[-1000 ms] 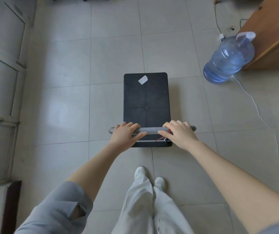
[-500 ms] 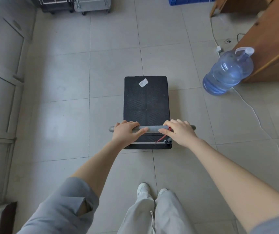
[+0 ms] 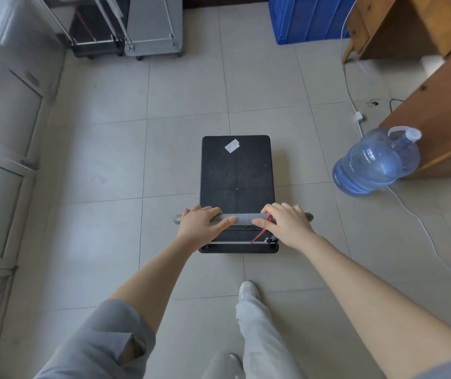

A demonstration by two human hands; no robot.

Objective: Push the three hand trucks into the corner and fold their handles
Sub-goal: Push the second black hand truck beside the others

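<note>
The person stands on the tiled floor (image 3: 104, 165) with both hands on the grey handle (image 3: 242, 218) of a black cart (image 3: 237, 173). The left hand (image 3: 201, 224) has a closed grip round the handle's left part, thumb lying along the bar toward the middle. The right hand (image 3: 287, 224) has a closed grip on the right part, fingers curled over the top, with a red cord (image 3: 258, 236) running down from under it to the cart's near edge. The handle stands upright over that near edge. The cart sits in the middle of the floor, its deck stretching away toward 12 o'clock, a small white sticker (image 3: 232, 146) near its far end.

Up at 11 o'clock, well apart from it, two more carts are parked side by side against the far wall: a black one (image 3: 95, 36) on the left and a grey one (image 3: 154, 31) just beside it, both with handles raised. At 1 o'clock is a blue crate (image 3: 309, 17). At 3 o'clock a big blue water jug (image 3: 374, 162) leans against a wooden counter (image 3: 442, 110), with a white cable (image 3: 355, 102) trailing past it. One white shoe (image 3: 247, 288) shows at 6 o'clock.
</note>
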